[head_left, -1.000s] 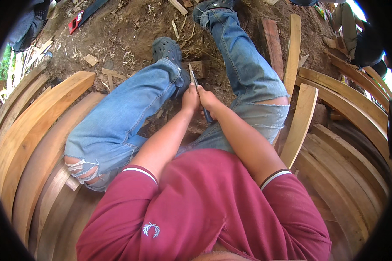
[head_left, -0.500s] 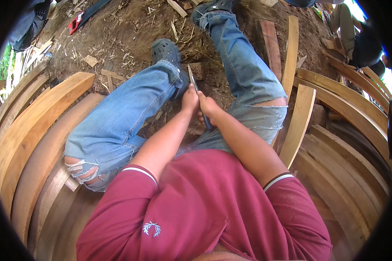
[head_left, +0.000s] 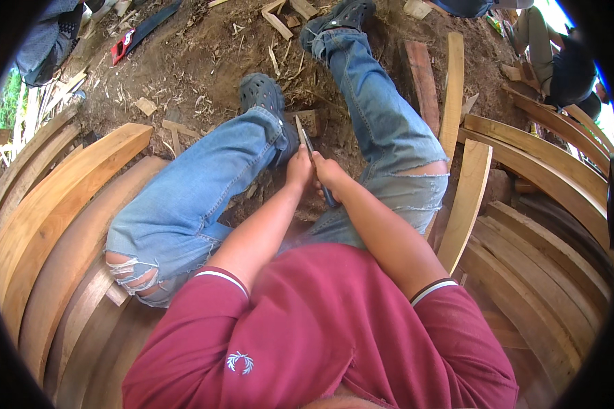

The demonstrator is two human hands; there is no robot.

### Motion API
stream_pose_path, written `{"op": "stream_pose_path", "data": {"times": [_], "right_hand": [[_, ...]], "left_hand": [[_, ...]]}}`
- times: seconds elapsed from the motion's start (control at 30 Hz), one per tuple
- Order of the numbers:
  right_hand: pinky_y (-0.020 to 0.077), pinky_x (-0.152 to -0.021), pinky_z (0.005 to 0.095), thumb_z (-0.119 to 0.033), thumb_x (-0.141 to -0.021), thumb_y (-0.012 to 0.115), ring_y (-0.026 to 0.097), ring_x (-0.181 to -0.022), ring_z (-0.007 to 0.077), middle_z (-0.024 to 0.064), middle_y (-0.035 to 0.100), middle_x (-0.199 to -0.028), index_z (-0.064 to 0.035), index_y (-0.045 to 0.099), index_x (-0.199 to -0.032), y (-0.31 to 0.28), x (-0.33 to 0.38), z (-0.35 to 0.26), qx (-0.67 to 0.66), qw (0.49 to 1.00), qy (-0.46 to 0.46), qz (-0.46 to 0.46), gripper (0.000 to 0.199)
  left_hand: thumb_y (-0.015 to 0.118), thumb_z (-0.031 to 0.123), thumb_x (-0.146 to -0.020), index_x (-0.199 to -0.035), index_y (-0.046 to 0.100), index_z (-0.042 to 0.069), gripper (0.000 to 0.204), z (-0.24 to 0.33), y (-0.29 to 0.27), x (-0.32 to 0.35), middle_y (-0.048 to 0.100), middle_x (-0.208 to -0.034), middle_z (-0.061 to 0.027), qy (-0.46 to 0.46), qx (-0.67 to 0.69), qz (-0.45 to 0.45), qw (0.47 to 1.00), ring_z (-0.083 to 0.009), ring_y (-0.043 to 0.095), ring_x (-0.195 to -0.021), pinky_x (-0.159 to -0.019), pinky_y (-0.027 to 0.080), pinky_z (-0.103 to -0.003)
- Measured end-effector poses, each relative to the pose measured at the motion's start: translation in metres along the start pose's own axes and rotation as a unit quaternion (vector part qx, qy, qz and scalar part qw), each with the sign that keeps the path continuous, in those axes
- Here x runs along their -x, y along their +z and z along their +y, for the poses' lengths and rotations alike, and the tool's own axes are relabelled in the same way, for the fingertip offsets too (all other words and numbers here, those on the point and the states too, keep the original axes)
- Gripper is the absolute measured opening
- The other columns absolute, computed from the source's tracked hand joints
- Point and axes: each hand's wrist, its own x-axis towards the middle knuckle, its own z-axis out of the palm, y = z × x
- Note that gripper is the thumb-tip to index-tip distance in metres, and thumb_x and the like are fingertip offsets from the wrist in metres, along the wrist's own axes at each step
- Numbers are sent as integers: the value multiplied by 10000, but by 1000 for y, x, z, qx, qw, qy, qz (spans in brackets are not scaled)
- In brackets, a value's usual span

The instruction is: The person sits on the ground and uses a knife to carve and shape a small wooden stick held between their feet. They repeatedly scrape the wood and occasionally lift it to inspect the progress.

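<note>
Between my knees, both hands are closed and side by side. My left hand point(head_left: 299, 168) grips a thin pale stick of wood point(head_left: 299, 128) whose pointed end sticks up past the fingers. My right hand point(head_left: 329, 173) is wrapped round a knife point(head_left: 331, 199) with a dark handle end showing below the fist. Its narrow dark blade lies close along the stick; whether the two touch, I cannot tell. The lower part of the stick is hidden by my hands.
Long curved planks point(head_left: 68, 180) lie at my left, and more planks point(head_left: 535, 153) at my right. A short wood block point(head_left: 307, 121) sits on the dirt past my hands. A red-handled saw point(head_left: 124, 46) lies far left. Other people's legs point(head_left: 44, 44) show at the upper edges.
The whole view has shifted a little, so the ground sits lower in it. The knife blade and the stick's tip stand slightly further apart. Both hands keep their hold.
</note>
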Motion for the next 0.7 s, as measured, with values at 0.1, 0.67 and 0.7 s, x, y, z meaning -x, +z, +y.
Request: {"op": "stream_pose_path", "data": {"times": [0.1, 0.67, 0.7], "right_hand": [[408, -464, 365, -563, -1013, 391, 460, -519, 200, 62, 494, -655, -64, 538, -860, 1, 4, 1, 17, 1000, -9, 12, 543], [425, -469, 371, -556, -1012, 396, 494, -541, 211, 105, 525, -703, 4, 582, -981, 2, 1, 1, 37, 999, -2, 25, 591], [426, -470, 369, -554, -1012, 395, 490, -538, 209, 104, 522, -701, 5, 578, -983, 3, 3, 3, 34, 999, -8, 38, 590]], "left_hand": [[326, 474, -1042, -862, 631, -17, 605, -15, 0, -13, 653, -780, -156, 55, -15, 7, 998, -281, 607, -731, -719, 466, -441], [304, 456, -1048, -962, 665, -34, 614, -23, 0, -22, 686, -911, -237, 81, -85, 15, 993, -386, 650, -878, -812, 465, -465], [306, 466, -1045, -974, 666, -40, 625, -17, 1, -15, 689, -928, -237, 81, -82, 10, 993, -380, 652, -889, -820, 462, -464]]}}
